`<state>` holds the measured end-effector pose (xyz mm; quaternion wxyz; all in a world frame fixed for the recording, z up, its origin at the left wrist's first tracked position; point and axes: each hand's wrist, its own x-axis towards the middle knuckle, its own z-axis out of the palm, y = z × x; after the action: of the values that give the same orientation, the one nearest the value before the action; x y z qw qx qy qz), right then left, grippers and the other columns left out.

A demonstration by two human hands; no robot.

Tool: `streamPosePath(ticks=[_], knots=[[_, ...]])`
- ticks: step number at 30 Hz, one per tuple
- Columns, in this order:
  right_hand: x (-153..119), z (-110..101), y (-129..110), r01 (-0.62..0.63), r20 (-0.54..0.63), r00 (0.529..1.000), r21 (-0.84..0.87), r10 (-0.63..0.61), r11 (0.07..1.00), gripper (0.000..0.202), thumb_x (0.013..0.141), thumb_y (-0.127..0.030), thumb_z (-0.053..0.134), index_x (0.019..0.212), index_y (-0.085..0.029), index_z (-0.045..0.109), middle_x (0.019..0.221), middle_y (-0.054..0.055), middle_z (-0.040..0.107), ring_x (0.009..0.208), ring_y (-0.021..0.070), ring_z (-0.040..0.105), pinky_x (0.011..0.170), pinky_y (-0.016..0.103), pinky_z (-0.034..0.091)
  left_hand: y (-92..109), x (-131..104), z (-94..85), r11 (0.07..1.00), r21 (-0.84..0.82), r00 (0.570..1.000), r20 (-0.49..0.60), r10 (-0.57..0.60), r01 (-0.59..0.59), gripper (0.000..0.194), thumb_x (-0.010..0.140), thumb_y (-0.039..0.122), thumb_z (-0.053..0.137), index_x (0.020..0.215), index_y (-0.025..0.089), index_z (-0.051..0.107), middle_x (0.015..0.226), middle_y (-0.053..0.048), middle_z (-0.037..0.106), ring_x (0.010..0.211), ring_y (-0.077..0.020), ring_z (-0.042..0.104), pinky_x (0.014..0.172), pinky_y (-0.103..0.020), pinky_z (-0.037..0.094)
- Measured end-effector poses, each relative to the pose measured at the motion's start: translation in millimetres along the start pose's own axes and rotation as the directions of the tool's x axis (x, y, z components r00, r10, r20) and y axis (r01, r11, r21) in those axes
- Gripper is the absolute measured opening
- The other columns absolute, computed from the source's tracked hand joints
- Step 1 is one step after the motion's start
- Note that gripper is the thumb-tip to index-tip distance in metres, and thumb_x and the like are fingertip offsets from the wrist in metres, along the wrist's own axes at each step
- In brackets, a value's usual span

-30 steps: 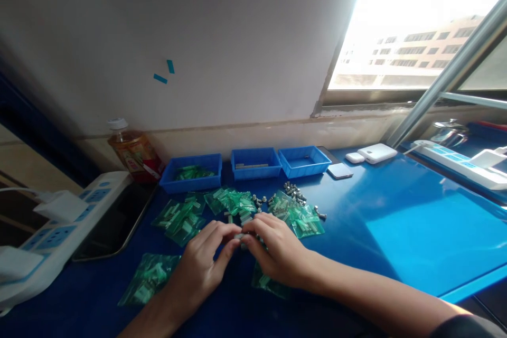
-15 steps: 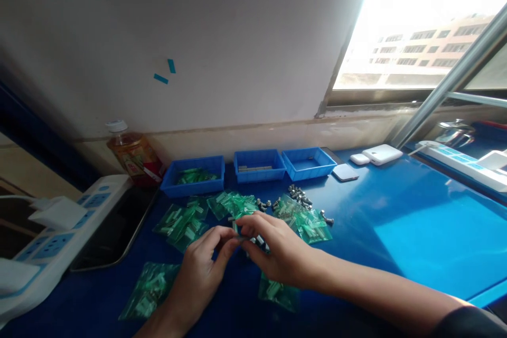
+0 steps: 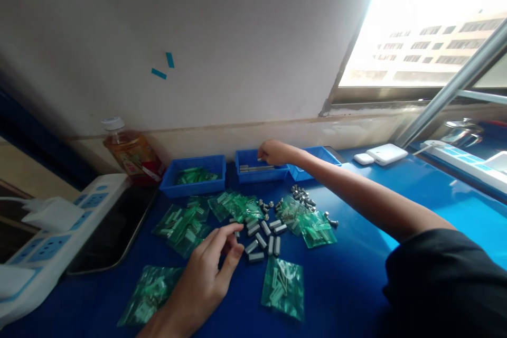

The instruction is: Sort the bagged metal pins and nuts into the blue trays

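Observation:
My left hand [image 3: 209, 269] is low over the blue table, its fingers curled and thumb raised near the index finger; a small grey thing shows at the fingertips, too small to make out. My right hand [image 3: 273, 152] reaches over the middle blue bin [image 3: 263, 175], fingers pinched on a small pale piece. Grey metal bars lie in that bin. Several short metal blocks [image 3: 255, 257] are spread beside my left fingertips. Around them lie green plastic bags with metal parts [image 3: 283, 289], [image 3: 146, 293], [image 3: 182, 227] and a cluster of bolts [image 3: 303, 196].
The left blue bin [image 3: 192, 188] holds green bags; the right bin [image 3: 303, 174] is partly behind my right forearm. A dark phone [image 3: 114, 232], power strip [image 3: 51, 248] and drink bottle [image 3: 132, 150] are at left. White devices [image 3: 386, 154] and another power strip [image 3: 463, 161] are at right.
My right hand has left my left hand and moved up and away to the middle bin. The metal blocks are now uncovered. My left hand has stayed nearly in place.

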<state>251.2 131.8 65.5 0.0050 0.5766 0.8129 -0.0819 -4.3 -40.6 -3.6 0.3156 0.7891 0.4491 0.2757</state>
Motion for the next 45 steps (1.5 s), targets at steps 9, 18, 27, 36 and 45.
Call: streamPosePath(ticks=[9,18,27,36,45], knots=[[25,25,3,0.018,0.056,0.998,-0.037,-0.016,0.999,0.039,0.074,-0.007,0.054,0.108,-0.015,0.071,0.107,0.006,0.072,0.096,0.0196,0.066,0.075,0.019,0.046,3,-3,-5.2,0.994,0.028,0.992,0.067,0.108,-0.11,0.026,0.096,0.039,0.044,0.114,0.025,0.056,0.086,-0.001,0.065,0.08,-0.0167,0.065,0.078,-0.027,0.053],[19,22,5,0.031,0.081,0.996,-0.043,-0.028,0.999,0.041,0.075,-0.008,0.051,0.109,-0.016,0.072,0.113,0.007,0.07,0.101,0.0215,0.065,0.083,0.021,0.046,3,-2,-5.9,0.989,0.051,0.988,0.08,0.131,-0.136,0.025,0.096,0.038,0.044,0.11,0.024,0.059,0.088,-0.002,0.067,0.083,-0.0175,0.064,0.076,-0.026,0.052],[28,23,-4,0.094,0.095,0.991,0.031,-0.096,0.995,0.044,0.074,-0.006,0.048,0.111,-0.016,0.071,0.117,0.006,0.069,0.104,0.0212,0.064,0.082,0.021,0.047,3,0,-5.5,0.989,0.068,0.986,0.118,0.119,-0.128,0.022,0.097,0.036,0.042,0.105,0.024,0.059,0.09,-0.004,0.066,0.085,-0.0194,0.064,0.076,-0.028,0.052],[32,24,-10,0.133,0.103,0.986,0.013,-0.133,0.991,0.045,0.075,-0.006,0.047,0.111,-0.014,0.071,0.115,0.007,0.07,0.101,0.0205,0.065,0.08,0.02,0.047,5,-1,-5.4,0.985,0.071,0.982,0.117,0.147,-0.156,0.019,0.096,0.028,0.044,0.099,0.023,0.061,0.09,-0.004,0.066,0.086,-0.0189,0.063,0.078,-0.028,0.05],[24,18,-19,0.173,0.099,0.981,-0.03,-0.17,0.984,0.046,0.08,-0.006,0.045,0.122,-0.014,0.064,0.122,0.01,0.065,0.109,0.0236,0.061,0.089,0.026,0.044,2,2,-6.3,0.953,0.226,0.978,0.098,0.185,-0.203,0.019,0.096,0.026,0.043,0.102,0.021,0.061,0.094,-0.005,0.066,0.09,-0.0215,0.061,0.08,-0.032,0.05]])
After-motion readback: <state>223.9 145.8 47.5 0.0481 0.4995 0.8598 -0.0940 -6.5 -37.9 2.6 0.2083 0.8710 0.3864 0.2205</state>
